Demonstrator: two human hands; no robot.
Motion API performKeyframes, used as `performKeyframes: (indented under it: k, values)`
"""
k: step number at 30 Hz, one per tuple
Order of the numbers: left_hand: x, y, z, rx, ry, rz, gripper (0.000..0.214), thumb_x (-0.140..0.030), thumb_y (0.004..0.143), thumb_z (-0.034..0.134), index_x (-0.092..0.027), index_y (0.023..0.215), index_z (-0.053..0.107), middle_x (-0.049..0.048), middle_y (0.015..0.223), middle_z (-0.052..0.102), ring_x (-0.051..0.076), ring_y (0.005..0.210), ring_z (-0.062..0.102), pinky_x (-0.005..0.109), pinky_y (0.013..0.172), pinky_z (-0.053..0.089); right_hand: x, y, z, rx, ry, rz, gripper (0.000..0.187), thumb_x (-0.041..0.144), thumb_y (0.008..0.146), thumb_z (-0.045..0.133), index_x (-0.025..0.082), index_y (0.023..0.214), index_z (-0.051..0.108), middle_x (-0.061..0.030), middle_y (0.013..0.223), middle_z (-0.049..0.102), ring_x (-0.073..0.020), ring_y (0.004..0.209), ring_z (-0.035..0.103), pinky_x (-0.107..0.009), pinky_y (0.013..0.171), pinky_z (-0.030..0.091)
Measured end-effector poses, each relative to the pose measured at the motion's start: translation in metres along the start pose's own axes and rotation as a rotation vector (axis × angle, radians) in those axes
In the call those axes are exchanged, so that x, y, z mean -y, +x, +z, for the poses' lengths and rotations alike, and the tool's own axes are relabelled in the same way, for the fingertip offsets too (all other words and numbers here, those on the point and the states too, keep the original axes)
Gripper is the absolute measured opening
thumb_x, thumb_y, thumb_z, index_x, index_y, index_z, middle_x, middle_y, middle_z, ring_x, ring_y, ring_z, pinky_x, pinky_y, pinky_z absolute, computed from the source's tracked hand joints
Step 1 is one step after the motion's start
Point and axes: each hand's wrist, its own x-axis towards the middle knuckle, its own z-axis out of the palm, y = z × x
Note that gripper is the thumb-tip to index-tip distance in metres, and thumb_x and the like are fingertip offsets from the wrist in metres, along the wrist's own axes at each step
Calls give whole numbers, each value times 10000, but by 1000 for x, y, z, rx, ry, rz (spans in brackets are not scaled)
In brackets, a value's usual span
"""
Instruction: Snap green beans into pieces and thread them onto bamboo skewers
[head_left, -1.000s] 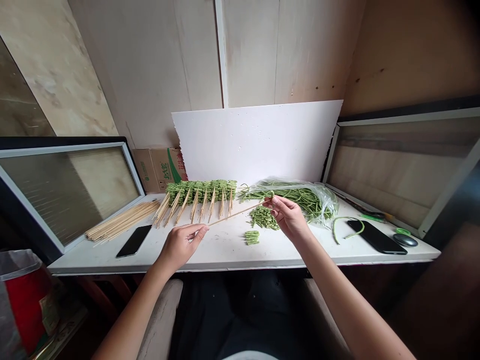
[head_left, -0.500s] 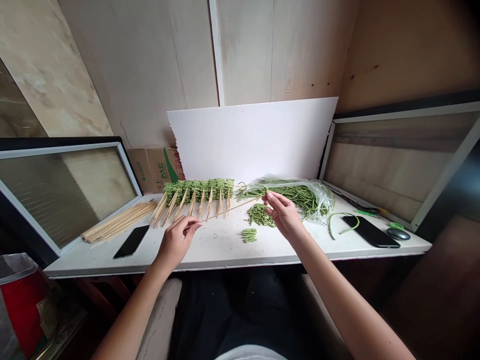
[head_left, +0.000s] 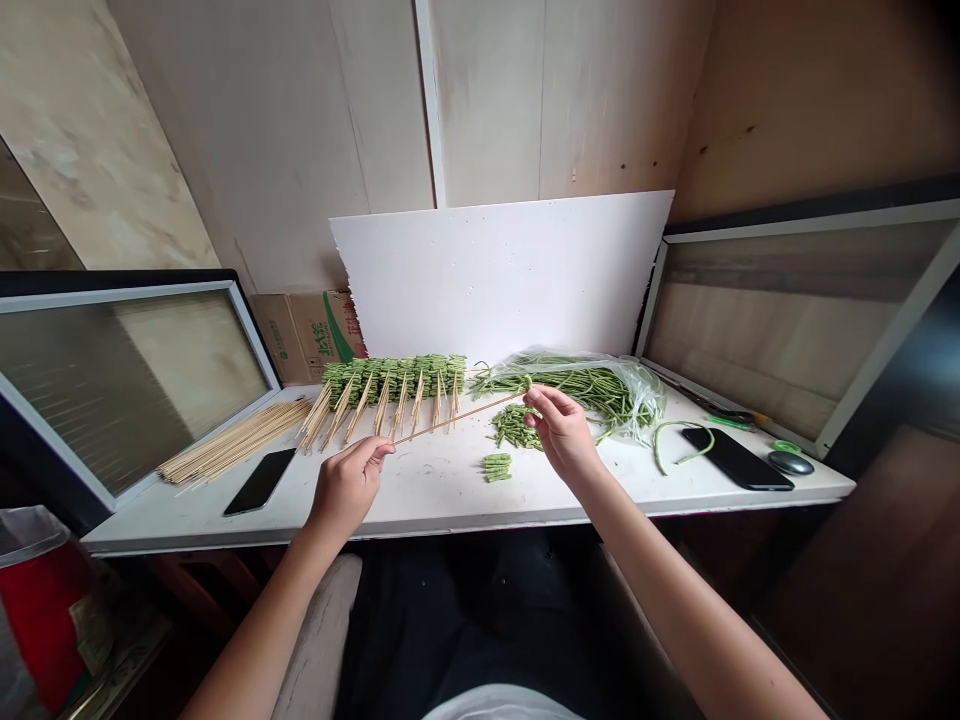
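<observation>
The right hand [head_left: 562,432] grip is clenched on one end of a thin pale wooden skewer [head_left: 457,417], which it holds raised above the white worktop [head_left: 420,490]. The left hand [head_left: 349,487] grip is open, just beside the skewer's other end. A small heap of cut green beans [head_left: 514,428] lies just ahead of the right grip.

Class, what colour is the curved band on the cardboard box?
Green band, best in the head view.

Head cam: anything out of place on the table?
A loose bean lies curled by the phone at the table's right end. It looks odd because it sits apart from the bagged beans.
</observation>
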Motion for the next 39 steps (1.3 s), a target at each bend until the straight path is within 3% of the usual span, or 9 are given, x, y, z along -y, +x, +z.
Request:
performKeyframes:
  k: [6, 9, 12, 16, 24, 28, 33, 36, 39]
  values:
    - [6, -3, 3, 119, -10, -57, 247, -175, 990, 519, -216, 877, 735, 13, 823, 786, 164, 692, 720, 246, 653, 496, -3, -4, 3, 44, -32, -24, 323, 488, 673, 965, 254, 843, 821, 1, 801, 684, -111, 613, 490, -299, 602, 438]
    - [5, 0, 1, 175, -95, -100, 262, -229, 1037, 496, -216, 955, 745, 13, 786, 759, 162, 694, 716, 246, 666, 519, -1, -5, 2, 69, -85, -43, 319, 482, 705, 952, 250, 883, 823, -9, 872, 710, -104, 609, 497, -302, 616, 447]
    - [1, 4, -1, 110, -165, -102, 197, -343, 1040, 606, -211, 1048, 753, 27, 864, 775, 162, 739, 725, 249, 714, 554, 2, -3, 2, 33, -99, -59, 338, 497, 716, 943, 246, 905, 819, -14, 890, 716, -104, 608, 492, -299, 607, 443]
    - [-5, 2, -3, -8, -128, -31, 153, -326, 1018, 673, -214, 967, 765, 22, 887, 795, 146, 717, 717, 245, 734, 554, 2, -1, 1, -14, -85, -61, 356, 520, 703, 942, 241, 876, 804, -19, 870, 708, -125, 644, 513, -289, 582, 426]
    - [-3, 1, 0, 37, -90, -48, 208, -206, 1020, 566, -208, 901, 737, -24, 714, 739, 130, 636, 694, 225, 666, 500, -2, -9, 7, 18, -28, -97, 266, 447, 736, 941, 265, 890, 822, -17, 934, 708, -111, 646, 489, -288, 615, 450]
    - [-3, -1, 2, 93, -129, -84, 273, -66, 916, 472, -205, 891, 705, -31, 684, 705, 136, 681, 710, 222, 695, 506, -5, -16, 13, 34, -68, -122, 264, 459, 734, 941, 252, 835, 811, -34, 940, 710, -131, 679, 514, -292, 610, 452]
    - [-10, -4, 7, 229, -203, -119, 327, -7, 794, 408, -202, 862, 662, -38, 648, 648, 122, 606, 636, 219, 651, 480, -15, -30, 25, 103, -147, -143, 266, 469, 773, 917, 236, 808, 796, -48, 899, 712, -145, 680, 532, -296, 598, 448]
    - [-15, -3, 7, 289, -252, -167, 314, -18, 803, 404, -197, 843, 659, -33, 629, 619, 118, 575, 598, 218, 623, 462, -18, -33, 27, 109, -185, -150, 294, 494, 780, 907, 228, 816, 788, -61, 905, 721, -166, 720, 574, -303, 612, 464]
    - [-19, 0, 7, 336, -270, -209, 282, -93, 917, 425, -194, 842, 677, -24, 616, 601, 119, 547, 565, 225, 597, 448, -16, -31, 26, 113, -231, -154, 311, 506, 777, 905, 223, 826, 785, -64, 902, 727, -178, 752, 596, -305, 626, 471]
